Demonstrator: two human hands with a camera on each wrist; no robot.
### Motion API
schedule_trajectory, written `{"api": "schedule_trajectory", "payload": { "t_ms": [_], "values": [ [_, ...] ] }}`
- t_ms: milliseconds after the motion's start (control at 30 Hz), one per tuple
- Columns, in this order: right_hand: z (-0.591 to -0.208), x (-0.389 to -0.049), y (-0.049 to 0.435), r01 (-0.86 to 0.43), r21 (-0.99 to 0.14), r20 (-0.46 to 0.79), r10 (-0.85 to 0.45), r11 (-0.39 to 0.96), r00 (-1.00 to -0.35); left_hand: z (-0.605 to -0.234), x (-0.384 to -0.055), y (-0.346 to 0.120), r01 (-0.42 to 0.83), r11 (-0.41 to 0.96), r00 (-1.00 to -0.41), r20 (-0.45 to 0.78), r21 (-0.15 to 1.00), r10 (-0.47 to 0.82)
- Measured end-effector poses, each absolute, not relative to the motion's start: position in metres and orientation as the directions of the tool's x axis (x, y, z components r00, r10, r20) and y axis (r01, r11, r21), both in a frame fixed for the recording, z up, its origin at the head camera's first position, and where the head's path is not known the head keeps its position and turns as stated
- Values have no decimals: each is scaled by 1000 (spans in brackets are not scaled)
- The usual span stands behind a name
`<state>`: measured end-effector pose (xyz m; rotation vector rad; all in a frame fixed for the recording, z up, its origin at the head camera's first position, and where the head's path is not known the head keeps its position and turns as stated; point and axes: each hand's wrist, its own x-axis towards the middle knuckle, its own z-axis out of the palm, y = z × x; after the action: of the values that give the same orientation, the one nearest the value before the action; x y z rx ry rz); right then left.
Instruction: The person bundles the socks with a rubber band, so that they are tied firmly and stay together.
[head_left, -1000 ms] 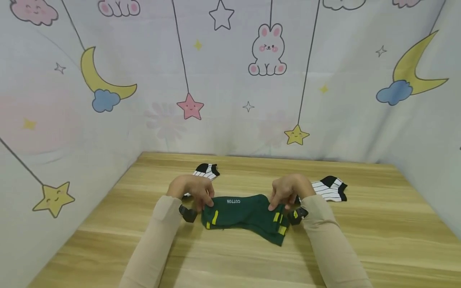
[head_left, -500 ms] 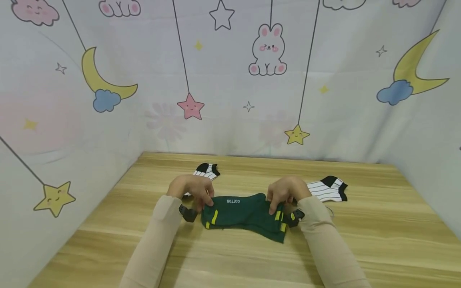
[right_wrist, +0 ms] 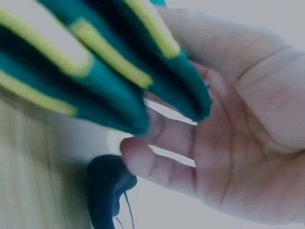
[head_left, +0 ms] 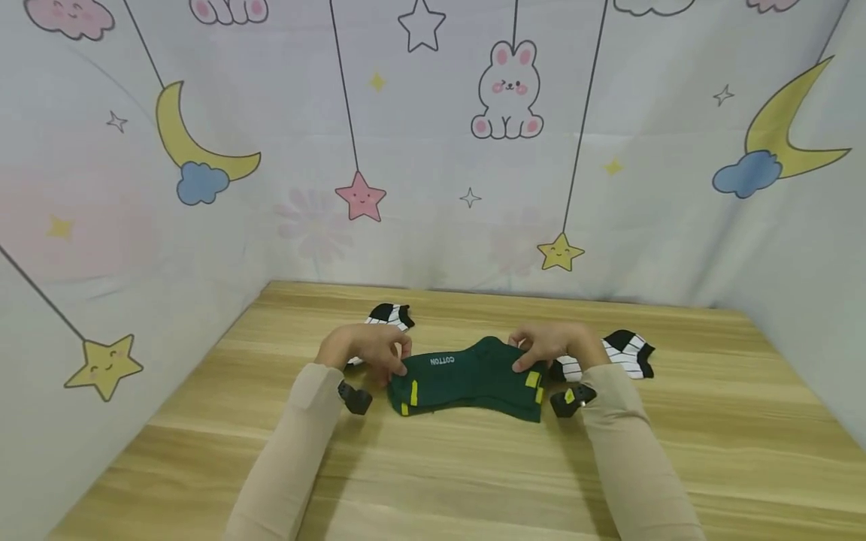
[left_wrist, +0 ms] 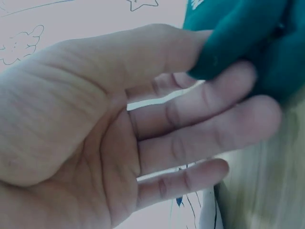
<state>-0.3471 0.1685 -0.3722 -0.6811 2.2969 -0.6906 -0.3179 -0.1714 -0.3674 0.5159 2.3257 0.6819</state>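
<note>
Two dark green socks [head_left: 467, 387], one over the other, stretch between my hands in the head view. They bear yellow marks at both ends and white "COTTON" lettering. My left hand [head_left: 368, 347] pinches the toe end at its upper corner; the left wrist view shows thumb and fingers on the green fabric [left_wrist: 238, 40]. At the cuff end my right hand [head_left: 553, 344] pinches the upper edge. Its wrist view shows the layered cuff openings [right_wrist: 109, 81] with yellow stripes, the thumb partly hidden behind them.
A white sock with black stripes, heel and cuff [head_left: 389, 317] lies behind my left hand. Another striped sock [head_left: 629, 357] lies beyond my right wrist. The wooden table [head_left: 460, 481] meets a patterned curtain [head_left: 433, 248] at the back.
The green socks have moved up and away from me, and the low-hanging cuff corner now lies closer to the other. My right hand first shifted left, then back right.
</note>
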Motion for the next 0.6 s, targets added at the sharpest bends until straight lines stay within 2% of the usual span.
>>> {"api": "schedule_trajectory", "payload": {
  "t_ms": [233,400,600],
  "values": [
    [-373,-352,175,-340,-623,-253,-592,705,-765,-368,-322,-170,320,778,-780,-316,540,540],
    [-376,-356,178,-305,-668,-212,-566,679,-796,-368,-325,-171,364,755,-792,-245,546,559],
    [-372,-356,180,-310,-685,-173,-561,659,-810,-367,-324,-173,360,733,-791,-228,578,568]
  ]
}}
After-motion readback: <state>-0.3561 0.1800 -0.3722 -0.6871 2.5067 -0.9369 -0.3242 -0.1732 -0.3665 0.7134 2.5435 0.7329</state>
